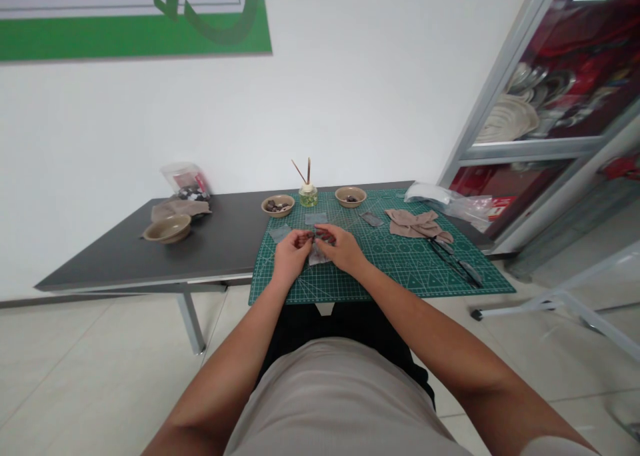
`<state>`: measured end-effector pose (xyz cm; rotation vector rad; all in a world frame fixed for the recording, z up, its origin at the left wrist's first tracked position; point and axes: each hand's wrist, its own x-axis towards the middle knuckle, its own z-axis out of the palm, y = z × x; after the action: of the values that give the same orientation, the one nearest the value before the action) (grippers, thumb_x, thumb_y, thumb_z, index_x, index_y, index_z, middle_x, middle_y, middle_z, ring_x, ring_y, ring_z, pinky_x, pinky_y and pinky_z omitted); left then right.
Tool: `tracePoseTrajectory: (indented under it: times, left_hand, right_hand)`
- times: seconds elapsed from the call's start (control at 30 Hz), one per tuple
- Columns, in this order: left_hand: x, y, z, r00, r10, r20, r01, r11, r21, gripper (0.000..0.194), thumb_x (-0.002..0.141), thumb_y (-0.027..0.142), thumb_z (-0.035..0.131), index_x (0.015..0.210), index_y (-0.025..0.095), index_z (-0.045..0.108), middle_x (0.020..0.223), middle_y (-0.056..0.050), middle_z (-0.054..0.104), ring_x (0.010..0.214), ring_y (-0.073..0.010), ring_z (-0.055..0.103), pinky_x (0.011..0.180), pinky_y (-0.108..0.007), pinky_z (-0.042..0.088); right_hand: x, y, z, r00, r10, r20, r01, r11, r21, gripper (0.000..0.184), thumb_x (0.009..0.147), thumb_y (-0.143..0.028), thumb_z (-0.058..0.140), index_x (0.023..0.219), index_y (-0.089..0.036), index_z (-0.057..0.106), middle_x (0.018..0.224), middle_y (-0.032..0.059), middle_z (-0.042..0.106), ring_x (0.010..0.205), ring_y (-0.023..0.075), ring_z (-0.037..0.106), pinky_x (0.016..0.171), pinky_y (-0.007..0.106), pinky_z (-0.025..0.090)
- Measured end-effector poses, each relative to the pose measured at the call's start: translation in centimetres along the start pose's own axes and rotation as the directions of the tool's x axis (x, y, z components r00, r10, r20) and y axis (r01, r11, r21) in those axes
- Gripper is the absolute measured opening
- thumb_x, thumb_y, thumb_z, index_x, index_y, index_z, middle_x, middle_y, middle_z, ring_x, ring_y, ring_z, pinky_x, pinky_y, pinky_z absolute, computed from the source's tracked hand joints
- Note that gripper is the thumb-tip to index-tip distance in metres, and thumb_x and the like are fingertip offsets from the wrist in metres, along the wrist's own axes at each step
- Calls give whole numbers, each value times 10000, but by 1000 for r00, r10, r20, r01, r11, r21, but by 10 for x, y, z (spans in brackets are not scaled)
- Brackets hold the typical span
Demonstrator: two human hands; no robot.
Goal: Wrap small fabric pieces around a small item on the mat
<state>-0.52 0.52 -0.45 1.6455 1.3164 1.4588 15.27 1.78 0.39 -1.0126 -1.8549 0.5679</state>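
My left hand [291,255] and my right hand [342,248] meet over the front of the green cutting mat [400,263]. Their fingers are closed in a pinch on a small grey sheer pouch [319,256], which hangs down between them. Whatever else the fingertips hold is too small to make out. Flat grey pouches lie close by: one [315,219] just beyond the hands, another [279,233] by the left hand, and a darker one [371,219] to the right. Behind them stand two tan bowls [279,214] [351,203] with dark brown pieces inside.
A small glass bottle with sticks [309,195] stands between the bowls. To the right are brown cloth [417,225], glasses [455,263] and a clear plastic bag [450,201]. Leftward, another bowl [169,230] and a plastic tub [186,178] rest on the dark table [220,243] against the wall.
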Motion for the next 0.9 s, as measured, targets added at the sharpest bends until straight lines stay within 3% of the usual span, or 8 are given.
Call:
tracePoseTrajectory:
  times: [0.23, 0.3, 0.37, 0.47, 0.6, 0.77, 0.9]
  left_hand:
    - [-3, 4, -1, 972, 214, 96, -234, 905, 357, 218, 893, 227, 541, 1050, 197, 690, 1062, -60, 724, 996, -190, 652, 915, -350, 502]
    - [-3, 3, -2, 955, 254, 155, -296, 858, 419, 255, 912, 208, 506, 1105, 200, 672, 1071, -64, 715, 1003, -193, 634, 923, -362, 495]
    - [-3, 4, -4, 935, 269, 230, -350, 802, 485, 287, 919, 187, 475, 1141, 198, 656, 1055, -68, 702, 1006, -201, 608, 924, -373, 487]
    - [-4, 4, -8, 911, 215, 353, -392, 718, 574, 267, 905, 215, 500, 1112, 196, 668, 1053, -73, 668, 1016, -224, 568, 922, -388, 472]
    - [-6, 5, -10, 892, 125, 435, -406, 642, 650, 245, 891, 292, 537, 1074, 221, 682, 1098, -64, 635, 1013, -237, 538, 908, -395, 459]
    - [-9, 10, -10, 895, 110, 432, -400, 626, 669, 273, 903, 287, 501, 1116, 229, 660, 1128, -66, 620, 1034, -229, 522, 914, -390, 440]
    - [-12, 15, -9, 905, 101, 413, -382, 621, 684, 256, 897, 293, 498, 1084, 214, 653, 1083, -72, 623, 1015, -238, 518, 887, -397, 439]
  right_hand:
    - [1, 11, 4, 989, 137, 57, -148, 914, 378, 163, 791, -281, 667, 939, -215, 681, 929, 24, 742, 882, 173, 690, 850, 338, 520]
    - [1, 14, 2, 983, 169, 72, -184, 894, 409, 139, 761, -276, 696, 879, -207, 671, 878, 18, 739, 836, 172, 691, 800, 324, 529]
    - [0, 14, -2, 981, 176, 76, -191, 924, 331, 118, 753, -262, 709, 843, -201, 663, 821, 10, 725, 773, 165, 681, 742, 306, 524]
    - [-3, 11, -11, 989, 112, 102, -116, 992, 39, 95, 744, -197, 720, 824, -193, 668, 770, -1, 678, 707, 145, 639, 694, 280, 487]
    - [-4, 6, -18, 980, 11, 198, 40, 966, -255, 97, 764, -120, 699, 835, -185, 685, 843, 18, 644, 744, 134, 588, 728, 276, 441]
    - [-2, 2, -21, 950, -19, 313, 130, 932, -338, 72, 828, -158, 654, 821, -196, 715, 846, 31, 706, 840, 172, 585, 773, 294, 423]
    - [-1, 2, -17, 945, -57, 323, 179, 914, -363, 131, 849, -169, 637, 894, -222, 748, 895, 36, 739, 875, 193, 606, 809, 322, 438]
